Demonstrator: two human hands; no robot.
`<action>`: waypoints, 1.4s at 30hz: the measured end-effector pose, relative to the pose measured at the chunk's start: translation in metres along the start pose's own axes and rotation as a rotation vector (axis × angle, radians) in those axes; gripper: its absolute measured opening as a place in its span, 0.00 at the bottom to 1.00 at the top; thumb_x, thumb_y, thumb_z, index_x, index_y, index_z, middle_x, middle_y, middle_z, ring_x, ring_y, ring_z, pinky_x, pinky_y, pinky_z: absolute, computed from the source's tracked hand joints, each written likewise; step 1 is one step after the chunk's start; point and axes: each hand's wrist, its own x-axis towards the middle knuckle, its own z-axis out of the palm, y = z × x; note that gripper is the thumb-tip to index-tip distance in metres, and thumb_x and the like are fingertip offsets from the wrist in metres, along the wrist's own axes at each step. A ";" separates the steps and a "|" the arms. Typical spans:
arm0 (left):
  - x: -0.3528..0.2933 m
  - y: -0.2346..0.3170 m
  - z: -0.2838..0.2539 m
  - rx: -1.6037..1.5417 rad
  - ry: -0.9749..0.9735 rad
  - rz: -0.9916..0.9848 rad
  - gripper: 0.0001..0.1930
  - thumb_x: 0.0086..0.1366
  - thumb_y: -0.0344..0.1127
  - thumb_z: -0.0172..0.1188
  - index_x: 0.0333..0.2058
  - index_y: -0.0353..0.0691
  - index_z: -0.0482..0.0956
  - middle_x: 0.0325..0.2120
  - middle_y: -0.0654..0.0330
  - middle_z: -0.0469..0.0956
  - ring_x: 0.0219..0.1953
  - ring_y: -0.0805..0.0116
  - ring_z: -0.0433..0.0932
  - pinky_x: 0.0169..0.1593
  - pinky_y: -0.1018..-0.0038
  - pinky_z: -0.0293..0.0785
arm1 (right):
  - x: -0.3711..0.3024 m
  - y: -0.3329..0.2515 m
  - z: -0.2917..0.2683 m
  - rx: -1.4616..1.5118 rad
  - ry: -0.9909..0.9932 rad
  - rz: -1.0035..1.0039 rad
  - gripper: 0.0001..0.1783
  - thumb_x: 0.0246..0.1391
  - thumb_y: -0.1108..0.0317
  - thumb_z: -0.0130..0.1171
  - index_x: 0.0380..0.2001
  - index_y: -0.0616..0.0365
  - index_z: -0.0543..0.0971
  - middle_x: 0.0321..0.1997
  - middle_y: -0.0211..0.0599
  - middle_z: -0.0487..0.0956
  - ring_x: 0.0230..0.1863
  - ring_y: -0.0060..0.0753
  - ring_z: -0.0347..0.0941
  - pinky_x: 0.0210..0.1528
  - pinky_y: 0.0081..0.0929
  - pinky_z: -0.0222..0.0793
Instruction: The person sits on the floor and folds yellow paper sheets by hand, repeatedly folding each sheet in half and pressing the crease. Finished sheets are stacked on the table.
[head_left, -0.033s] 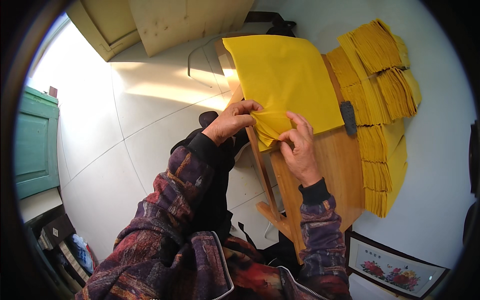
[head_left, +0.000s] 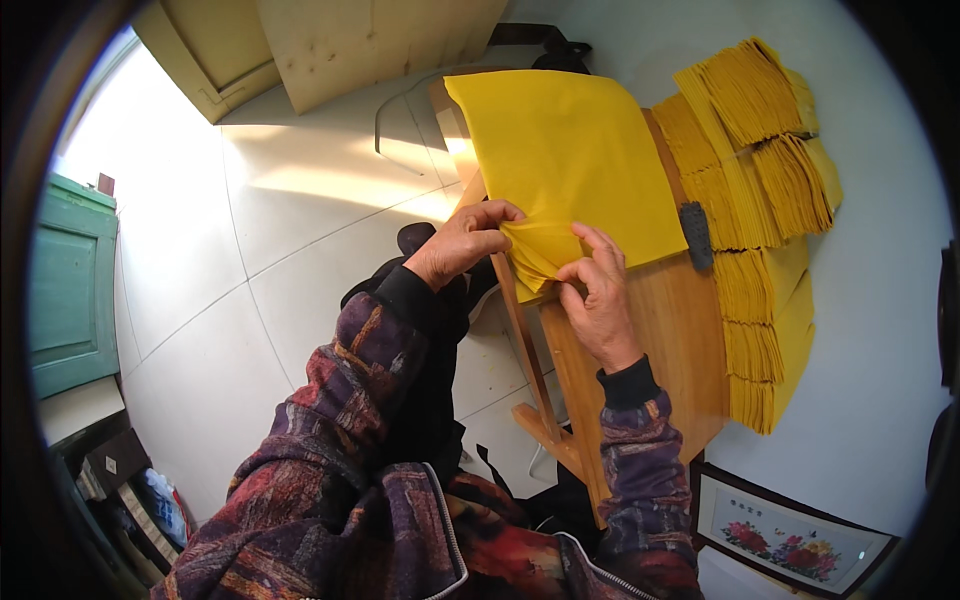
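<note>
A flat stack of thin yellow sheets (head_left: 570, 150), either paper or cloth, lies on a wooden table (head_left: 650, 340). At its near left corner a few top sheets are lifted and creased between my hands. My left hand (head_left: 465, 240) pinches their left edge with thumb and fingers. On the other side my right hand (head_left: 600, 300) holds the fold between thumb and forefinger, its other fingers bent over the stack. A dark grey oblong block (head_left: 696, 236) sits against the stack's right edge.
Several bundles of folded yellow sheets (head_left: 745, 190) are piled along the table's right side by the white wall. A framed flower picture (head_left: 790, 530) leans at the lower right. Tiled floor (head_left: 200, 330) and a green cabinet (head_left: 75, 280) lie to the left, wooden boards (head_left: 370, 50) at the back.
</note>
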 end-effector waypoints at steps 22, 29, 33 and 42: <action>0.007 -0.016 0.003 0.021 0.028 0.096 0.07 0.65 0.35 0.59 0.37 0.38 0.75 0.32 0.70 0.75 0.36 0.81 0.69 0.44 0.82 0.67 | -0.008 0.001 0.008 -0.198 0.081 -0.099 0.04 0.45 0.79 0.58 0.26 0.59 0.77 0.59 0.40 0.68 0.62 0.51 0.57 0.63 0.41 0.57; -0.001 -0.001 -0.001 0.039 0.004 0.015 0.10 0.61 0.34 0.53 0.40 0.39 0.74 0.34 0.70 0.74 0.37 0.79 0.69 0.44 0.80 0.65 | -0.001 0.000 0.002 -0.066 0.019 -0.032 0.05 0.43 0.81 0.57 0.24 0.60 0.74 0.59 0.43 0.68 0.62 0.53 0.57 0.62 0.42 0.56; -0.003 0.005 -0.003 0.074 -0.008 -0.031 0.14 0.55 0.32 0.50 0.41 0.39 0.75 0.35 0.69 0.73 0.39 0.78 0.68 0.46 0.79 0.65 | 0.000 0.001 0.001 -0.032 0.000 -0.008 0.05 0.42 0.81 0.57 0.24 0.60 0.73 0.59 0.43 0.68 0.62 0.53 0.57 0.62 0.42 0.55; 0.000 0.002 0.000 0.017 0.010 -0.012 0.14 0.55 0.29 0.51 0.41 0.38 0.75 0.35 0.69 0.74 0.37 0.78 0.69 0.45 0.80 0.66 | 0.001 0.004 0.001 0.019 -0.016 0.016 0.05 0.43 0.81 0.56 0.24 0.60 0.72 0.60 0.45 0.67 0.62 0.49 0.59 0.62 0.38 0.55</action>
